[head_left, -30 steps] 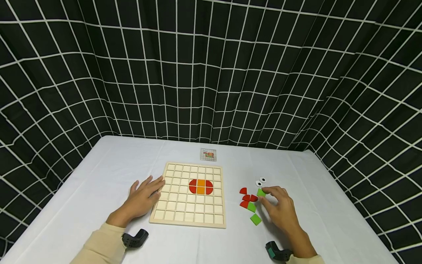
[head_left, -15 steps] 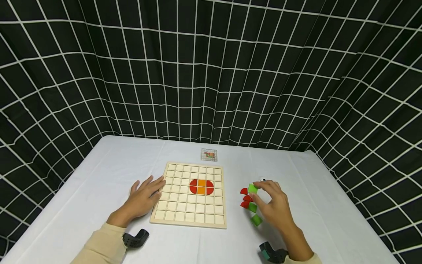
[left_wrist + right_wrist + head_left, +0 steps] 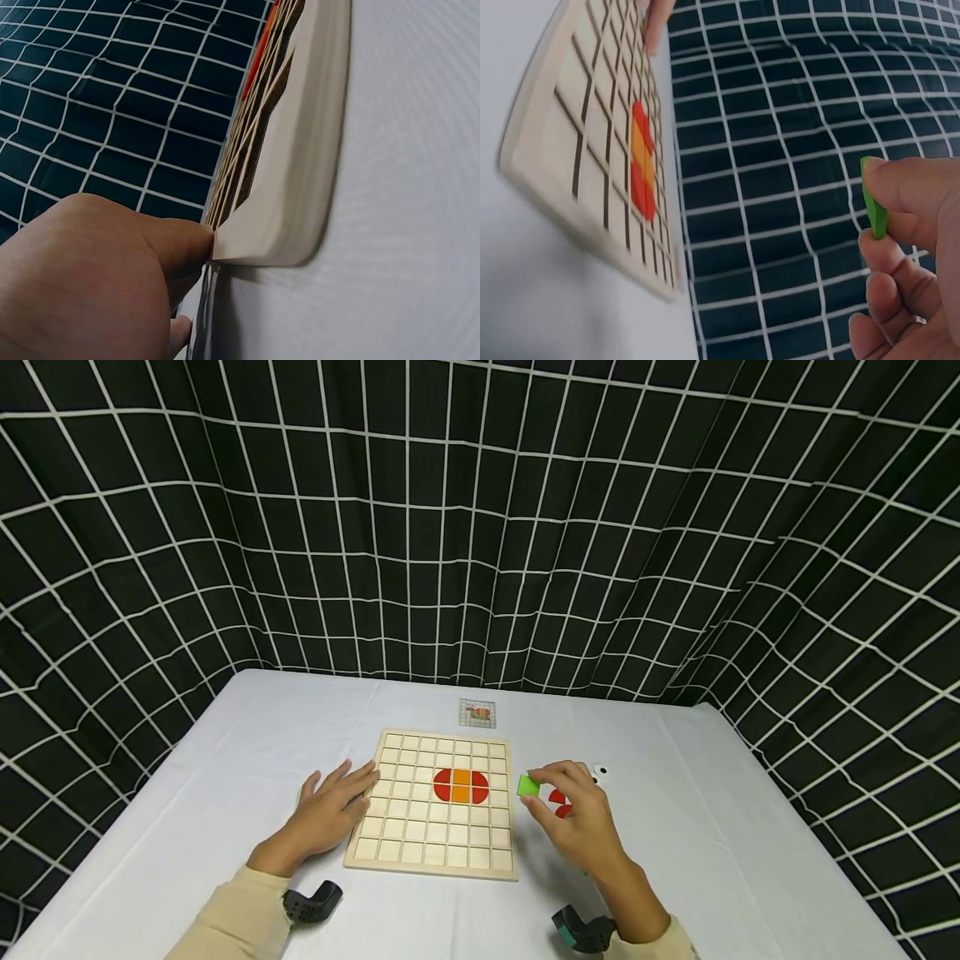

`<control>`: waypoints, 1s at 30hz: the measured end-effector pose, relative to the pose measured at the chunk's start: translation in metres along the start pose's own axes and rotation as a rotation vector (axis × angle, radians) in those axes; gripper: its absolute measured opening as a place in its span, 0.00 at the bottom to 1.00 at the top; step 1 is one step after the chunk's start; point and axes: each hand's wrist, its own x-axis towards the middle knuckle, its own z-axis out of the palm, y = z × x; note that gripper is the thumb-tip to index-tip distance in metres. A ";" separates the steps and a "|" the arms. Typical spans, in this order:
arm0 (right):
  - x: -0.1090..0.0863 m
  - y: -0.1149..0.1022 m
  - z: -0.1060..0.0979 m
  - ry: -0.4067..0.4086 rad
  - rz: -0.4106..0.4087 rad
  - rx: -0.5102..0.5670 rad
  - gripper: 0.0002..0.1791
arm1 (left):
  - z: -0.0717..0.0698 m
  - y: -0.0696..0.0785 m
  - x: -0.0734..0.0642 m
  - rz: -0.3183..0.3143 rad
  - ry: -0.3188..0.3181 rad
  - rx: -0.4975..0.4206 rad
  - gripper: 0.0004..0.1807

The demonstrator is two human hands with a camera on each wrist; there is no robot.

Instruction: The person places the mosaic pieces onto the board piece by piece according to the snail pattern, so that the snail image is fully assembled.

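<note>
Thumb and forefinger of my right hand [image 3: 579, 817] pinch a green square tile [image 3: 528, 786], held beside the right edge of the wooden grid board [image 3: 405, 833]. In the right wrist view the green tile [image 3: 874, 202] shows nearly edge-on between the fingertips. My left hand [image 3: 322, 814] lies with fingers extended, fingertips at the board's left edge. On the board, red quarter-round pieces [image 3: 442, 786] flank orange square tiles [image 3: 461, 786], forming a rounded shape right of the centre. Loose red pieces [image 3: 557, 797] lie partly behind my right hand.
A small picture card [image 3: 477, 713] with a coloured pattern lies beyond the board. White eye discs [image 3: 602, 770] lie just past my right hand. A white cloth [image 3: 300, 710] covers the table, and a black gridded curtain [image 3: 480, 527] hangs behind it.
My right hand picked up the green tile from among the loose pieces and carried it left, up to the board's right edge. My left hand stays in place at the board.
</note>
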 end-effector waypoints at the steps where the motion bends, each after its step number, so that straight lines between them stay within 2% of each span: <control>1: 0.001 -0.002 0.003 -0.005 0.000 -0.001 0.19 | 0.000 0.000 0.000 0.000 0.000 0.000 0.23; 10: 0.009 -0.013 0.026 -0.057 -0.050 0.047 0.17 | 0.000 0.000 0.001 0.011 0.004 0.000 0.23; 20: 0.014 -0.024 0.051 -0.106 0.021 0.095 0.15 | 0.002 -0.002 0.000 0.003 0.004 0.008 0.23; 30: 0.009 -0.014 0.071 -0.114 0.027 0.082 0.15 | 0.001 -0.002 0.000 0.010 0.002 0.003 0.23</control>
